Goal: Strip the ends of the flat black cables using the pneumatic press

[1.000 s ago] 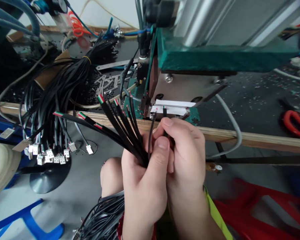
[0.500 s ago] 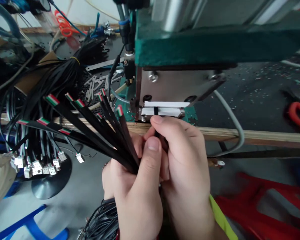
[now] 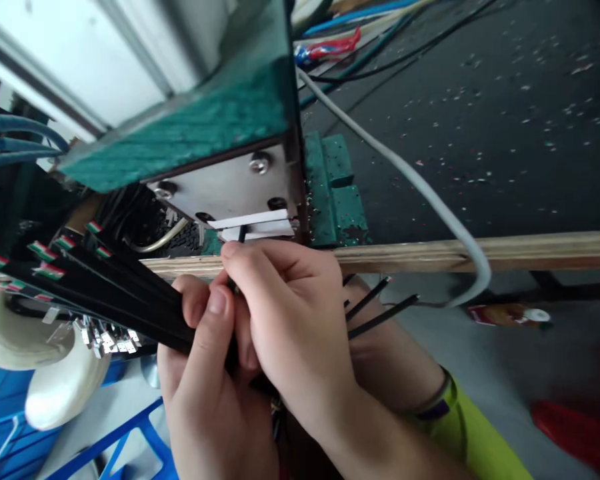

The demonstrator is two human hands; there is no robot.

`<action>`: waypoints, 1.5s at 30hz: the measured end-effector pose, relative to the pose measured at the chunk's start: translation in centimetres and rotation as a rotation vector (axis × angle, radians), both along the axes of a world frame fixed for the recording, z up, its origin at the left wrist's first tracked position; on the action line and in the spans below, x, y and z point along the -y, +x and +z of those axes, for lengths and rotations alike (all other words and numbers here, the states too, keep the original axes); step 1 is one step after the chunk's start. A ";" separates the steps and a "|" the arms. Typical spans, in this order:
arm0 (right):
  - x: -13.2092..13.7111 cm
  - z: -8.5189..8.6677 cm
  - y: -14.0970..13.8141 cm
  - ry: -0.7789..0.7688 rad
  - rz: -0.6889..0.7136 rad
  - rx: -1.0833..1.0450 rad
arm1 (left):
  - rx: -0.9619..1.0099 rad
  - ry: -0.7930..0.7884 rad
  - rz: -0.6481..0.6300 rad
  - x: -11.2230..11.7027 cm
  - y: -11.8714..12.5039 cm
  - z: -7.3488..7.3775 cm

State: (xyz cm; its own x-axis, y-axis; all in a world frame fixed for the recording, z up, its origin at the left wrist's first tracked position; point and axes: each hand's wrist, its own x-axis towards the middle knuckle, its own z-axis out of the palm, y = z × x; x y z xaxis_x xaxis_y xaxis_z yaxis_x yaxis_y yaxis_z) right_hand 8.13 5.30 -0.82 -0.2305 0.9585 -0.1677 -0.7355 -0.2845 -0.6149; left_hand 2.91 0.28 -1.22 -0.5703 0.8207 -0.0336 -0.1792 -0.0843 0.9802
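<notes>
My left hand [image 3: 205,380] is closed around a bundle of flat black cables [image 3: 125,300]. Their ends fan out to the left and show red, white and green wires. Just right of it, my right hand [image 3: 295,313] pinches a single black cable [image 3: 243,233] between thumb and fingers. That cable's tip reaches the narrow gap between white strips [image 3: 260,223] on the metal plate [image 3: 225,183] of a green machine [image 3: 190,127]. The fingers of both hands almost touch, and the lower part of the pinched cable is hidden behind them.
A wooden bench edge [image 3: 410,257] runs across below the machine. A grey hose [image 3: 405,167] curves over it on the right. More black cable ends [image 3: 380,300] stick out beyond my right hand. White USB-type plugs [image 3: 110,337] hang at left above blue stool legs [image 3: 125,433].
The view has swung to the right and tilted, so machine and hands now appear further left. Cable ends have come into sight right of my right hand. Both hands keep their grip.
</notes>
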 end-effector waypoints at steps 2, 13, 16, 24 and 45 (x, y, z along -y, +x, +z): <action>0.0 0.0 0.0 0.018 0.013 -0.062 | 0.112 0.026 0.011 -0.1 0.0 0.1; 0.0 0.6 0.2 0.025 0.012 -0.106 | 0.121 0.056 0.081 -0.5 0.6 0.9; -0.1 0.5 0.2 0.028 0.000 -0.088 | 0.109 0.057 0.069 -0.5 0.7 0.9; 0.0 0.4 -0.1 0.026 -0.006 -0.039 | 0.147 0.064 0.018 -0.4 0.1 0.9; 0.1 0.3 -0.1 0.010 -0.034 0.003 | 0.119 0.015 0.004 -0.1 -0.1 0.4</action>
